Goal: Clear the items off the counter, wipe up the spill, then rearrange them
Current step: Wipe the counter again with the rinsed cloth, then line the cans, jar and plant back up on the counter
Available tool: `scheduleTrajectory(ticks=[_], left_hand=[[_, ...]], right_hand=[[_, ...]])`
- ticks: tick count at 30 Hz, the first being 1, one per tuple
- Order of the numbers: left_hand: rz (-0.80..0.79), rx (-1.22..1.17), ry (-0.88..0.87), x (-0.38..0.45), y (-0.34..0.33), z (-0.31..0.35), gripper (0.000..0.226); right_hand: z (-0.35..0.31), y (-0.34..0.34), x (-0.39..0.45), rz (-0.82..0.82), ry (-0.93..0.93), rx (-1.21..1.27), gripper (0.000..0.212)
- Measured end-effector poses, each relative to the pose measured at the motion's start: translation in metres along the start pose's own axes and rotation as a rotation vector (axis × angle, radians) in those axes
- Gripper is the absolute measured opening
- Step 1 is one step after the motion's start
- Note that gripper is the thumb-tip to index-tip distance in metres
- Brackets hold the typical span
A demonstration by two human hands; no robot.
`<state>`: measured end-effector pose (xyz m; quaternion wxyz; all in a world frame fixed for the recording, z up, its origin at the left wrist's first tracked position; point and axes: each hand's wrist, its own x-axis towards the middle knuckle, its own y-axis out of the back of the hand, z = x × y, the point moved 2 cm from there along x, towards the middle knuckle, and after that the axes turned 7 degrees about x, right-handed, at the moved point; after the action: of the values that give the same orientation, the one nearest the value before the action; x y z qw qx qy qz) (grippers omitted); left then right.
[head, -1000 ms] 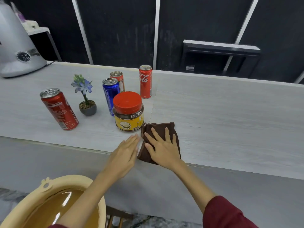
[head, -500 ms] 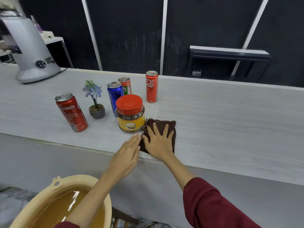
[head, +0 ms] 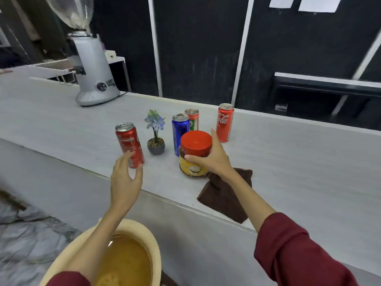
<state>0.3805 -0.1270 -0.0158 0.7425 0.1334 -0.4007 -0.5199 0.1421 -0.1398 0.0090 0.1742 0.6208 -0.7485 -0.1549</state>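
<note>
Right hand (head: 214, 159) grips the red-lidded jar (head: 194, 153), thumb on the near side, fingers curled round the far side; the hand hides the jar's right flank. Whether the jar's base is on the counter (head: 288, 162) or lifted, cannot tell. Left hand (head: 125, 180) is spread, fingers relaxed, fingertips in front of the near red can (head: 128, 144); contact unclear. Brown cloth (head: 224, 197) lies at the near edge, partly under the right forearm. Blue can (head: 180, 131) half hides the orange can (head: 192, 119). Far right: Coca-Cola can (head: 225, 122). Small potted plant (head: 156, 137) stands between the cans. Basin (head: 144, 240) cut off below.
</note>
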Motion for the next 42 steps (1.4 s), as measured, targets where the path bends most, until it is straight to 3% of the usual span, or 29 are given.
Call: scheduleTrajectory(ticks=[3,8,16,25,34,42], left_hand=[[0.077,-0.050,0.153,0.026,0.003,-0.020,0.059],[-0.042,-0.144,0.319,0.057,-0.016,-0.043,0.089],[-0.041,-0.315,0.411,0.072,-0.036,-0.049,0.072],[-0.097,-0.264,0.273,0.064,-0.027,-0.042,0.067],[-0.228,-0.329,0.058,0.068,-0.037,0.067,0.064],[-0.404,-0.393,-0.079,0.067,-0.150,0.215,0.071]], right_hand=[[0.001,-0.015,0.006,0.063,0.002,0.092,0.128],[0.008,-0.025,0.012,0.180,0.081,0.157,0.117],[0.012,-0.027,0.017,0.260,0.079,0.184,0.105],[0.004,-0.006,0.022,0.366,0.079,0.212,0.098],[0.025,0.082,0.036,0.485,0.073,0.161,0.095],[0.088,0.220,0.065,0.580,0.030,0.096,0.095]])
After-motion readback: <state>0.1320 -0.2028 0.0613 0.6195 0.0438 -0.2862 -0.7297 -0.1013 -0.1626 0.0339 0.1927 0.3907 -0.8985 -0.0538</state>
